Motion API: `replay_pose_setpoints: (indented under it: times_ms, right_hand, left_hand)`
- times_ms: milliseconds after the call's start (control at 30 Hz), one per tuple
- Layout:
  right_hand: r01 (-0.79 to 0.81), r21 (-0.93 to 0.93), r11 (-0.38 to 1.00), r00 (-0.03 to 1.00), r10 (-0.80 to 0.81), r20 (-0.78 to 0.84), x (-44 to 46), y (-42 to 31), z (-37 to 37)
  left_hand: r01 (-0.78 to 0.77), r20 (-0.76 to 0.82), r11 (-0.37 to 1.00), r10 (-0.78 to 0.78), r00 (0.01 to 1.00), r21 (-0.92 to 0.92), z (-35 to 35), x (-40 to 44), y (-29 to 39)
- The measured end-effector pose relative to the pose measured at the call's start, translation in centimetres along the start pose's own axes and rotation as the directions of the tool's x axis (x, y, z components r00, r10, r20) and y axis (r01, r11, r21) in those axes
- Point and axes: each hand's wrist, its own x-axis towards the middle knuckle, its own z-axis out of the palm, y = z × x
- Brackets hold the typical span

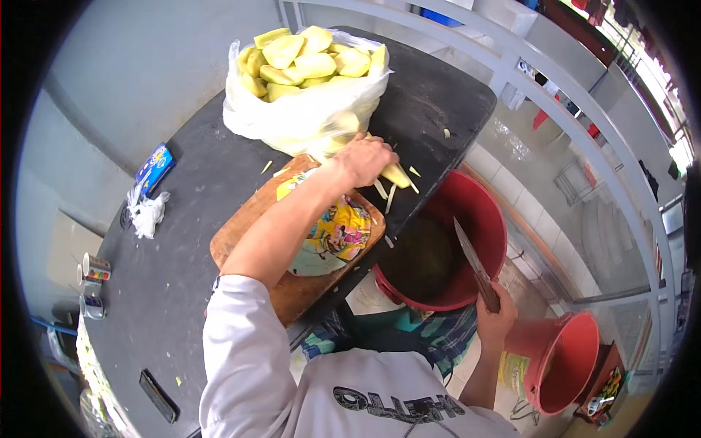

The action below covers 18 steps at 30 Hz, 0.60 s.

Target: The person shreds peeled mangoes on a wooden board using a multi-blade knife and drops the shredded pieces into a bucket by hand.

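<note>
I see tapered metal knife centre-right, pale yellow wedge mid-frame.
Right hand fingers grip handle, tip up-left, axis steep; left hand fingers close over wedge, long axis slanting down-right.

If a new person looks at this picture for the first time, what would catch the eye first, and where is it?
Probably the white plastic bag, heaped with pale yellow slices, at the far side of the dark table. Next comes the knife in the right hand, seen against the large red bucket beside the table. Then the brightly printed sheet on the wooden board.
</note>
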Motion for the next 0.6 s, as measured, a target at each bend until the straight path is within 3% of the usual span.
replay_pose_setpoints:
  times_ms: [67, 100, 167, 233, 333, 367, 433, 467, 500, 600]
  right_hand:
    - [-0.044, 0.022, 0.999, 0.999, 0.043, 0.016, -0.3, 0.0, 0.0]
    - [-0.099, 0.043, 0.994, 0.995, 0.098, 0.029, -0.4, -0.1, -0.1]
    - [-0.099, 0.037, 0.994, 0.995, 0.098, 0.025, -0.4, -0.4, -0.1]
    - [-0.107, 0.032, 0.994, 0.994, 0.107, 0.023, -0.5, -0.8, -0.2]
    - [-0.193, 0.101, 0.976, 0.981, 0.189, 0.051, -0.1, -2.1, -0.1]
    - [-0.185, 0.133, 0.974, 0.982, 0.180, 0.048, 0.1, -2.9, 0.0]
    - [-0.185, 0.165, 0.969, 0.983, 0.179, 0.047, 0.1, -4.2, 0.4]
    - [-0.213, 0.289, 0.933, 0.977, 0.197, 0.083, 0.0, -4.7, 0.7]
    - [-0.243, 0.407, 0.881, 0.970, 0.211, 0.122, 0.0, -5.3, 1.0]
    - [-0.220, 0.423, 0.879, 0.966, 0.135, 0.221, 0.5, -8.1, 1.1]
  left_hand:
    - [0.009, -0.050, 0.980, -0.019, 0.999, -0.198, -0.9, 0.0, 0.5]
    - [0.010, -0.056, 0.980, -0.022, 0.998, -0.199, -0.9, 0.0, 0.7]
    - [0.038, -0.141, 0.887, -0.116, 0.983, -0.461, -1.0, 0.3, 1.1]
    - [0.062, -0.123, 0.843, -0.149, 0.981, -0.534, -1.7, -0.1, 1.4]
    - [0.113, -0.116, 0.519, -0.388, 0.914, -0.848, -1.6, -1.0, 2.1]
    - [0.113, -0.115, 0.519, -0.387, 0.915, -0.847, -1.5, -1.7, 2.4]
    - [0.252, 0.141, 0.137, -0.540, 0.830, -0.958, -4.0, -4.6, 4.1]
    - [0.271, 0.189, 0.083, -0.526, 0.829, -0.959, -4.5, -6.1, 4.2]
    - [0.311, 0.215, 0.078, -0.567, 0.795, -0.947, -5.1, -7.8, 4.7]
    - [0.354, 0.202, 0.112, -0.648, 0.734, -0.929, -4.8, -12.8, 4.9]
